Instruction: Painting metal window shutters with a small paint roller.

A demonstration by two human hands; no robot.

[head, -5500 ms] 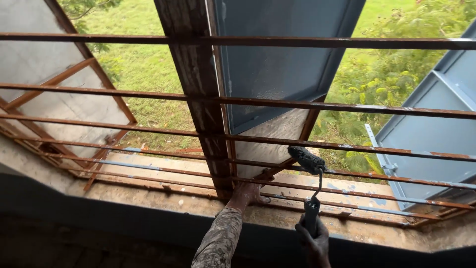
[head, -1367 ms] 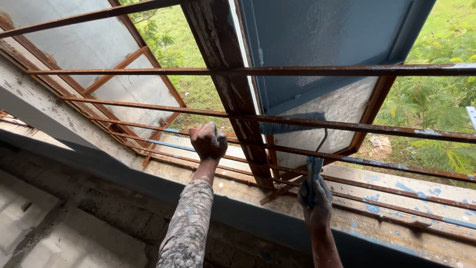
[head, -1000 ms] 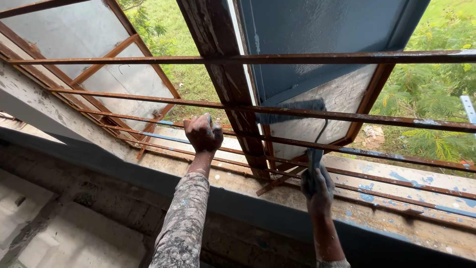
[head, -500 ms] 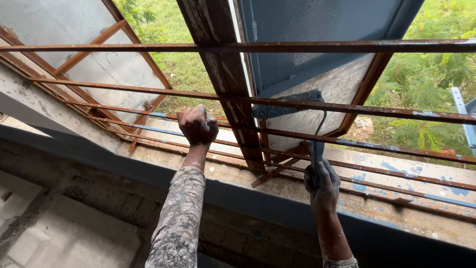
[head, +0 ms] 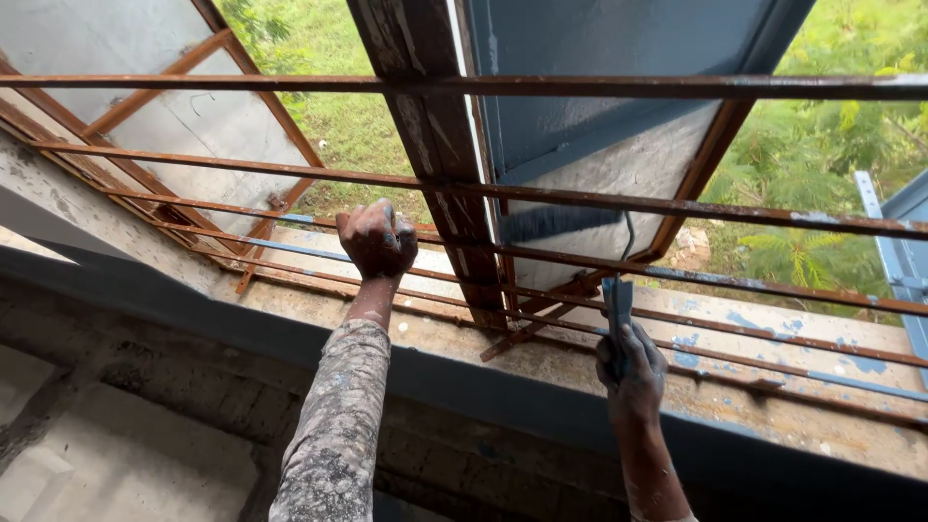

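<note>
My right hand (head: 633, 372), nearest the camera, is closed in a full fist around the blue handle of a paint roller (head: 565, 224); no gap shows between fingers and handle. The handle rises between the lower bars, a thin bent wire continues upward, and the roller sleeve lies level, wet with grey-blue paint, against the lower part of the open window shutter (head: 619, 106), just right of the centre post.

My left hand (head: 378, 239), paint-smeared, is curled shut over one rusty bar of the window grille (head: 242, 172), left of the centre post, knuckles toward me. Its sleeve (head: 333, 425) is mottled grey and speckled with paint.

One roller, two hands. About six horizontal bars show, all rust-brown, the lower ones carrying streaks of blue. One upright centre post (head: 430, 145), rusty with pale patches, divides the opening.

Below the bars, the concrete sill (head: 793, 338) runs edge to edge, with blue paint blotches toward its right end.

Beyond: the shutter's upper part is coated blue-grey and its lower panel is bare grey in a rust frame. A second shutter (head: 174, 106), pale grey, stands open at left. Grass and shrubs lie outside.
</note>
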